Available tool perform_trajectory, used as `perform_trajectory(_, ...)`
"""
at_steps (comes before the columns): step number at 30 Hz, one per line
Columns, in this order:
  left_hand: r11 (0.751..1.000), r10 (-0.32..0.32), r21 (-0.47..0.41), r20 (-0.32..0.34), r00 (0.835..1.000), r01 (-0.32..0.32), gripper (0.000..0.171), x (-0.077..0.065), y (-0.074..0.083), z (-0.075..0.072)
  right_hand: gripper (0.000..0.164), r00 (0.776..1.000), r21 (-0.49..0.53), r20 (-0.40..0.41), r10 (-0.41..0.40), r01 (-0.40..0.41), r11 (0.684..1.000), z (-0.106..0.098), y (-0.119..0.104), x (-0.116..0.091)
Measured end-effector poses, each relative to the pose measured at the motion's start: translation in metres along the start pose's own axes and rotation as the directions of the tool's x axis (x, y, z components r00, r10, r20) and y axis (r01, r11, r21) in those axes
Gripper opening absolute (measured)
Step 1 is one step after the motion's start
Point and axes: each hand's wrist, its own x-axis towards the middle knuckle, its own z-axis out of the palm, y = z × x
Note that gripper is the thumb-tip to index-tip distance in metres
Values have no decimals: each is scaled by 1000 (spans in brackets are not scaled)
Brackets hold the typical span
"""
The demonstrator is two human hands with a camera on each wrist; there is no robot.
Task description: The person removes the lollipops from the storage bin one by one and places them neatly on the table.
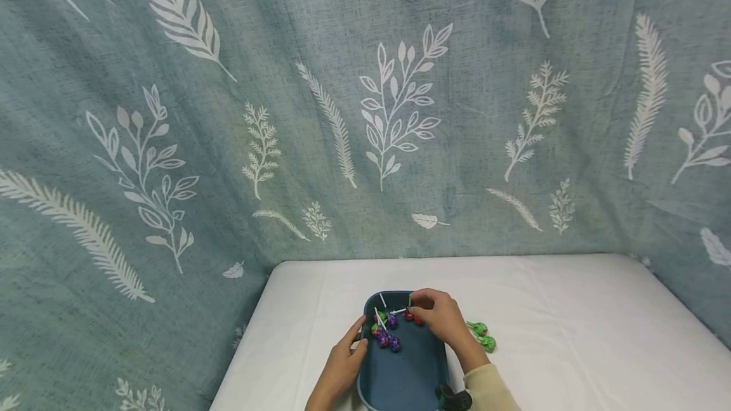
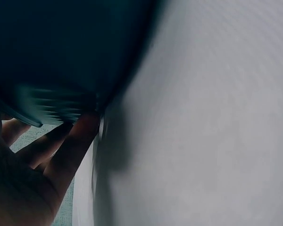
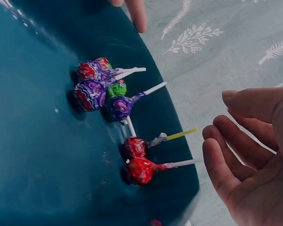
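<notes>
A dark blue tray [image 1: 404, 376] stands on the white-covered table. My left hand [image 1: 342, 360] holds its left side, with fingers against the outer wall [image 2: 52, 106] in the left wrist view. Inside the tray, purple lollipops [image 3: 90, 95] lie bunched with a green-wrapped lollipop [image 3: 117, 88] toward the far left. Beside them are red lollipops [image 3: 140, 170], their sticks resting toward the rim. My right hand [image 1: 436, 316] is over the far right corner, by the red ones. In the right wrist view its thumb and fingers are apart, with nothing between them.
Several green lollipops [image 1: 484, 338] lie on the white tablecloth [image 1: 571, 335], just right of the tray and close to my right forearm. A leaf-patterned cloth [image 1: 365, 113] hangs behind the table and along its sides. A black device [image 1: 454, 398] sits at my right wrist.
</notes>
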Motion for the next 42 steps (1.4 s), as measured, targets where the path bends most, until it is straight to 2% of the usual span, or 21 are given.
perform_trajectory(9, 1000, 11, 20, -2, 1000, -11, 51, -1, -1, 0, 22, 1000, 17, 22, 19, -19, 1000, 14, 6, 3)
perform_trajectory(21, 1000, 0, 5, -1, 1000, 0, 51, 2, -3, 0, 19, 999, -12, 46, -25, 26, 1000, 30, 14, 11)
perform_trajectory(31, 1000, -21, 10, -1, 1000, 21, 52, 1, -3, -1, 17, 980, -64, 189, -57, 71, 995, 36, 19, 18)
perform_trajectory(42, 1000, -13, 12, -8, 1000, 13, 51, 0, -1, 0, 23, 936, -123, 349, -42, 90, 988, 42, 20, 19)
